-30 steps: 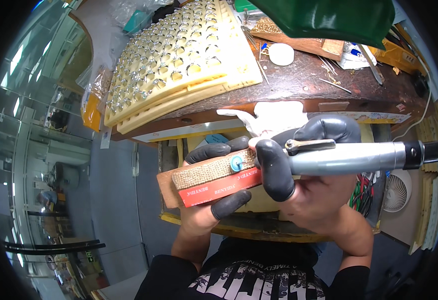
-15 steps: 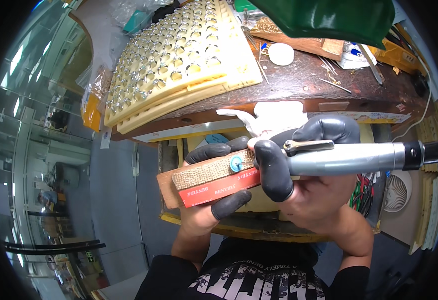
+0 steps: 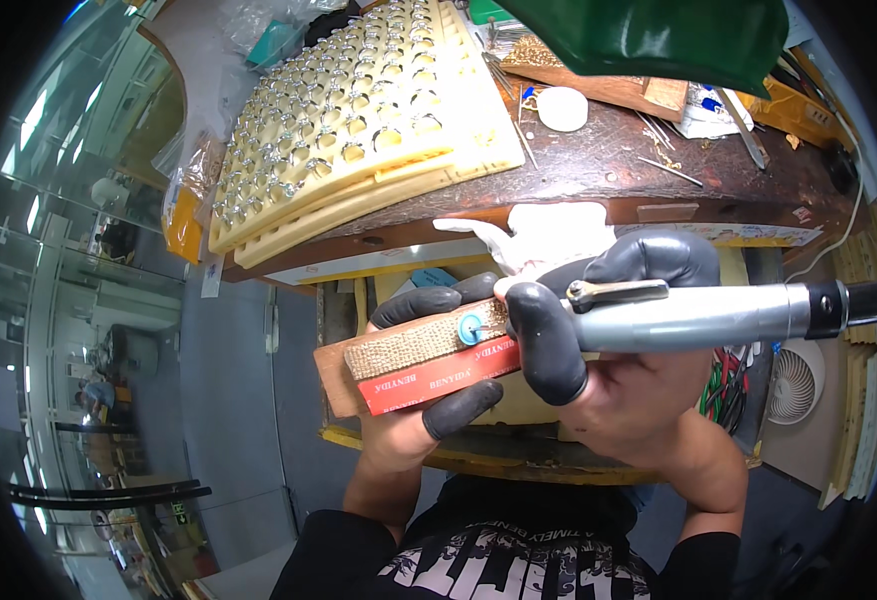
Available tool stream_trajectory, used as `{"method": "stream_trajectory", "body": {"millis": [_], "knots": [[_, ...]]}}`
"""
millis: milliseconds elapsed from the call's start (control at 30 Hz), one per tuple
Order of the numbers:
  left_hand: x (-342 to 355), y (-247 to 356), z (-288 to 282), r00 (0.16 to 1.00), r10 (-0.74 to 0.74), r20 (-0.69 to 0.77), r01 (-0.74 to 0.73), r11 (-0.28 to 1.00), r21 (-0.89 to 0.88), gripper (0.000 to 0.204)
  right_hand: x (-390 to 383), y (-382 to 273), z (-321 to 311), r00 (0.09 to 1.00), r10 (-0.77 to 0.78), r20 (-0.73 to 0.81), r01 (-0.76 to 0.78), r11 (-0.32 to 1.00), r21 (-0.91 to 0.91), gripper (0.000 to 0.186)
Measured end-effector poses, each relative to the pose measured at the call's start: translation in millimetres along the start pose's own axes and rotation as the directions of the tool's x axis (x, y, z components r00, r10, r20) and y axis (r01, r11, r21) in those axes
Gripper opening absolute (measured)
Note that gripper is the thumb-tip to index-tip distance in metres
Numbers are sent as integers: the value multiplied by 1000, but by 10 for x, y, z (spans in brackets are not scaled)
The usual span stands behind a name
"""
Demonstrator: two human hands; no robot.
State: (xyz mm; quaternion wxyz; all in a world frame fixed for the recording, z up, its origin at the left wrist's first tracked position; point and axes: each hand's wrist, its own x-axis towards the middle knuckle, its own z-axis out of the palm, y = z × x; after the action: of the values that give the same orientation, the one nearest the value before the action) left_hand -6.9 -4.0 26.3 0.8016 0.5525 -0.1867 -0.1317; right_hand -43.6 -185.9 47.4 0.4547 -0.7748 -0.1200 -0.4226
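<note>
- Gripping the silver metal handpiece (image 3: pixel 708 318), your right hand (image 3: pixel 628 390) hides its working end.
- Just off centre toward 6 o'clock, your left hand (image 3: pixel 393 440) clasps a wooden block (image 3: pixel 336 380), coarse gold texture above red.
- Round blue disc (image 3: pixel 471 329) lies over that texture; contact is unclear.
- At 11 o'clock, cream slotted trays (image 3: pixel 498 155) hold shiny rings (image 3: pixel 388 137).
- At 1 o'clock, glossy green cover (image 3: pixel 658 40), cut off.

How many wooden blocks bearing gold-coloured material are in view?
2: a red-edged wooden block in the left hand, and a brown wooden block on the dark wooden bench; others may be hidden.
</note>
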Motion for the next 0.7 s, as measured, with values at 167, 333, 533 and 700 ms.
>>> {"method": "stream_trajectory", "body": {"millis": [167,333,533,700], "knots": [[15,-26,-29,999,23,35,-23,1000,17,63,-7,8,14,998,63,11,-63,997,33,8],[22,-22,-29,999,27,40,-28,999,29,63,1,-11,3,998,55,38,-56,998,13,8],[5,-8,-7,1000,3,-1,-3,1000,31,62,-15,20,2,997,63,34,-64,998,28,9],[25,-29,-12,999,29,32,-28,1000,-9,62,-12,-13,-12,999,35,12,-35,999,28,9]]}}
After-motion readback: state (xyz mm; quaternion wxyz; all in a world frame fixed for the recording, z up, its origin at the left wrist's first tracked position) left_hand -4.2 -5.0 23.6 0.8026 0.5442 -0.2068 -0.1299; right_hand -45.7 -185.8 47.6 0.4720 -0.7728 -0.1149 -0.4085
